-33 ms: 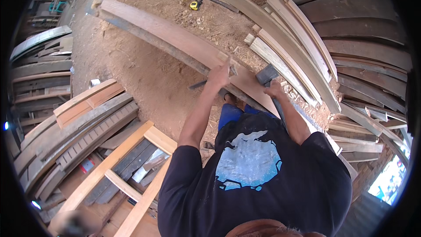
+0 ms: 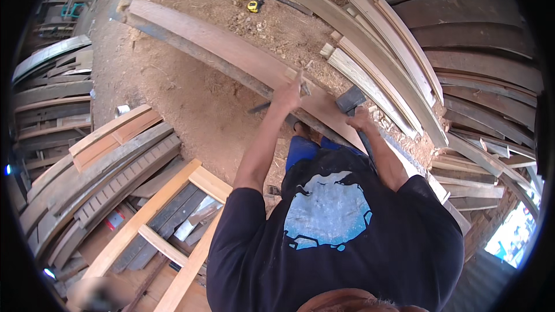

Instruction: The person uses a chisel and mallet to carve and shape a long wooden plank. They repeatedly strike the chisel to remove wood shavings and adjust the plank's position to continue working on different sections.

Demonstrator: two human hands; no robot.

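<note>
A long reddish-brown plank (image 2: 231,47) slants across in front of me, on a darker beam (image 2: 196,51). At its near part, my left hand (image 2: 285,97) is closed round a small wood-coloured tool (image 2: 305,88); the fingers hide most of it, and its exact kind is unclear. A pale wooden end shows just beyond the fingers, against the plank. My right hand (image 2: 359,119) grips a mallet (image 2: 350,99) with a dark, blocky head. That head is over the plank's right edge, apart from my left hand, and the dark handle runs back toward my body.
On the sawdust-covered ground lies a yellow tape measure (image 2: 252,6) beside a dark tool (image 2: 286,4). Pale battens (image 2: 370,89) and a long beam (image 2: 324,8) lie to the right. A ladder-like wooden frame (image 2: 147,216) and stacked boards (image 2: 110,167) stand at left.
</note>
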